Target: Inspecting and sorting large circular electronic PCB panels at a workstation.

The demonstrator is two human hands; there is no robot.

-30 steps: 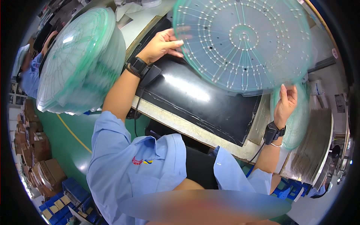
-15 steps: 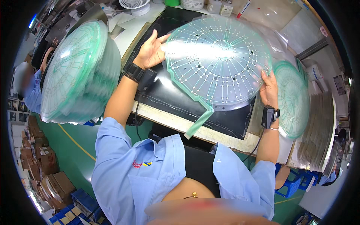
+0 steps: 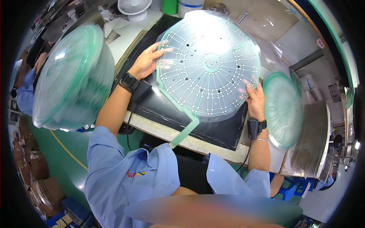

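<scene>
Left hand [image 3: 145, 64] had lowered its thumb, pinching the circuit sheet [image 3: 208, 66] over the black mat [image 3: 221, 131]; right hand [image 3: 256, 100] gripped the opposite edge. Judged: positioning; next called for even support.

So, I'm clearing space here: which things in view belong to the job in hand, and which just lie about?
In the job:
clear round sheet with green tracks, held by the left hand and right hand
black mat below it
left sheet stack, right sheets (probably)

Apparently just lying about:
white fan
green container
cardboard boxes
blue stool
</scene>
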